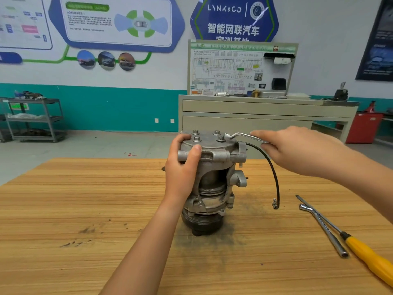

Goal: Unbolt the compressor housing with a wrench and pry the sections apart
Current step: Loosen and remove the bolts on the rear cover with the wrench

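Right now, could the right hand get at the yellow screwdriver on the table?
Probably yes, once freed: the right hand grips the wrench at the compressor. The screwdriver lies bare on the table on that side, only an L-shaped tool beside it.

We are in an automotive training workshop. Across the upper left of the frame we see wall panels (119,22) with car diagrams and round car photos, and at top centre a blue hexagonal sign (234,18) reading LYNK&CO. Below it a wiring-diagram board (240,69) stands on a beige cabinet (265,111). At the left edge a metal shelf cart (34,118) holds parts; a red cabinet (363,128) sits at the right edge. In the foreground a grimy compressor (214,162) stands on a wooden table (85,209) with a wrench (244,136) at its top bolts, a yellow-handled screwdriver (361,250) and an L-shaped socket key (325,228) lying at lower right
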Motion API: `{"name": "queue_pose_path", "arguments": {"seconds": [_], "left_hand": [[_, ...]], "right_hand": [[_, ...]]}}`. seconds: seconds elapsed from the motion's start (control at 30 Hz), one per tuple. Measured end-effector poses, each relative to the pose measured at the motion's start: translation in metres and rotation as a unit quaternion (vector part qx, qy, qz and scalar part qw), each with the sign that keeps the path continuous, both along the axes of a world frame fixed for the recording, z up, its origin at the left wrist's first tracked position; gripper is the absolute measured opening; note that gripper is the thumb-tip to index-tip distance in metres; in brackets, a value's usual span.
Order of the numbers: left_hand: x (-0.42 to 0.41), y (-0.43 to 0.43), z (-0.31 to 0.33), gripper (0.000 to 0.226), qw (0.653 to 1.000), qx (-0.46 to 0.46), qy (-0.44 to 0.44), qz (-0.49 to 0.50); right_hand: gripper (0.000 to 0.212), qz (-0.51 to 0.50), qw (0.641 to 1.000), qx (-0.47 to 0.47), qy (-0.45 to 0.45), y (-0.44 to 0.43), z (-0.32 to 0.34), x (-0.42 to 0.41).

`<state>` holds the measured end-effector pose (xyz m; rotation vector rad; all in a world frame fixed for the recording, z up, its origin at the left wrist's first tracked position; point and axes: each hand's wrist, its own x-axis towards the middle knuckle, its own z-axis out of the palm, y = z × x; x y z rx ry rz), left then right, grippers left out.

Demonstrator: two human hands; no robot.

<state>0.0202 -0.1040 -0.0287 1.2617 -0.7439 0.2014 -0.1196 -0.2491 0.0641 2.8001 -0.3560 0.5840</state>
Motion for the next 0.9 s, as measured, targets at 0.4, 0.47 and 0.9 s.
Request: {"name": "queue_pose_path", "arguments": {"seconds": [0.4, 0.47, 0.9], "left_hand": [[-0.001, 0.000, 0.001, 0.023, 1.000, 0.008, 0.009, 0.004], [-0.001, 0.001, 0.001, 0.023, 1.000, 0.008, 0.007, 0.001], [0.004, 0.005, 0.000, 0.025, 1.000, 0.017, 0.012, -0.015]], "right_hand": [[0.035, -0.070, 0.963, -0.258, 0.045, 0.035, 0.009, 0.011], [0.030, -0.086, 0.957, -0.273, 0.053, 0.040, 0.007, 0.007], [0.031, 0.159, 0.979, -0.089, -0.088, -0.042, -0.001, 0.109]]}}
